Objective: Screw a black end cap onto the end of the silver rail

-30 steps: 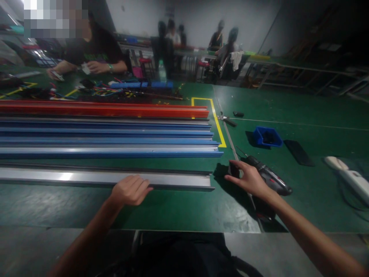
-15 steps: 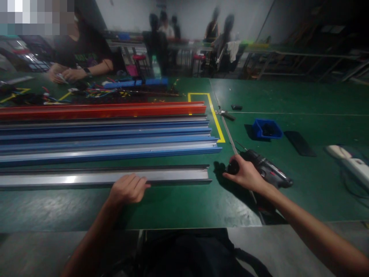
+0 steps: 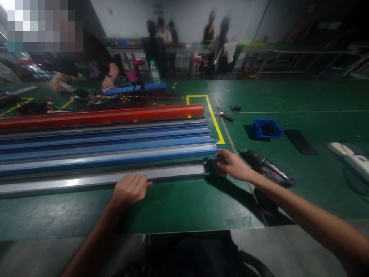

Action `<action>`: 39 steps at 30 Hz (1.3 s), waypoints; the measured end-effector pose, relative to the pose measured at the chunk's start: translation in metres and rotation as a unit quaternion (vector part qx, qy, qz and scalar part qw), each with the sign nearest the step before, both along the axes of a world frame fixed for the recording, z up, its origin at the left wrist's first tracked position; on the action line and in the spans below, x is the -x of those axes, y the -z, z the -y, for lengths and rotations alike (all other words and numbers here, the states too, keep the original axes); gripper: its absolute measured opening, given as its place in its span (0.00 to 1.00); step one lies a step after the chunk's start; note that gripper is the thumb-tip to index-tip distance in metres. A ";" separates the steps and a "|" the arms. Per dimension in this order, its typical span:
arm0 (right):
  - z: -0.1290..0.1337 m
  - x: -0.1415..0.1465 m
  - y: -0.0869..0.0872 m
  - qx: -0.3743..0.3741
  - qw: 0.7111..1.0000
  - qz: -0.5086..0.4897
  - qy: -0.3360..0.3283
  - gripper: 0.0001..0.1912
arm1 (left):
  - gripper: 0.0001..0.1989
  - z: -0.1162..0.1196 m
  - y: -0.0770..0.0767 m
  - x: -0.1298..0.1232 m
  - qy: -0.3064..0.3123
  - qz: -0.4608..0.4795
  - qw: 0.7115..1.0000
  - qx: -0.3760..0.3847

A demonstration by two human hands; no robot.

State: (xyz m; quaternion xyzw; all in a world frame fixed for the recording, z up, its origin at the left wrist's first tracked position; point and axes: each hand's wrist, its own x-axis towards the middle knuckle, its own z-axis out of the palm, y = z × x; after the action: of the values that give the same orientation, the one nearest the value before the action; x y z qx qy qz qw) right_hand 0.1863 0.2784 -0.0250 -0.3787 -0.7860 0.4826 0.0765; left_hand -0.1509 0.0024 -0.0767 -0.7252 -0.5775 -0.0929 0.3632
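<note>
My left hand (image 3: pixel 131 187) is closed around the near edge of a long silver rail with dark edges (image 3: pixel 173 171), which lies nearest the table's front. In my right hand (image 3: pixel 235 165) is a small black part (image 3: pixel 218 165), held by the fingers at the rail's right end. Whether the part sits in the rail or only touches it is hard to tell. Beyond this rail lie several blue rails (image 3: pixel 184 152) and an orange rail (image 3: pixel 173 112), side by side. A black power drill (image 3: pixel 268 167) rests just right of my right hand.
Right of the rails are pliers (image 3: pixel 225 115), a blue bin (image 3: pixel 266 129) with dark pieces, a dark flat object (image 3: pixel 300 141) and a white power strip (image 3: pixel 357 163). Wires (image 3: pixel 98 96) and a person's hands (image 3: pixel 108 82) are at the back left.
My right hand has moved left with the black part, from beside the drill to the rail's end. The far person's hands have spread apart. My left hand stays on the rail.
</note>
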 end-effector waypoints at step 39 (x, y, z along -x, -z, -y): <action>-0.099 0.085 -0.028 -0.363 0.923 0.071 -0.108 0.17 | 0.21 -0.102 -0.059 0.165 -0.273 0.187 0.938 0.106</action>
State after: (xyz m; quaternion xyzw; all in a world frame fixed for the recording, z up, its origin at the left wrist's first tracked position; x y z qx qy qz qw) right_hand 0.1018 0.3773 0.0033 -0.2707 -0.9470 0.1411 0.1005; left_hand -0.3160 0.1045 -0.0175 -0.5439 -0.8171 -0.0623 0.1808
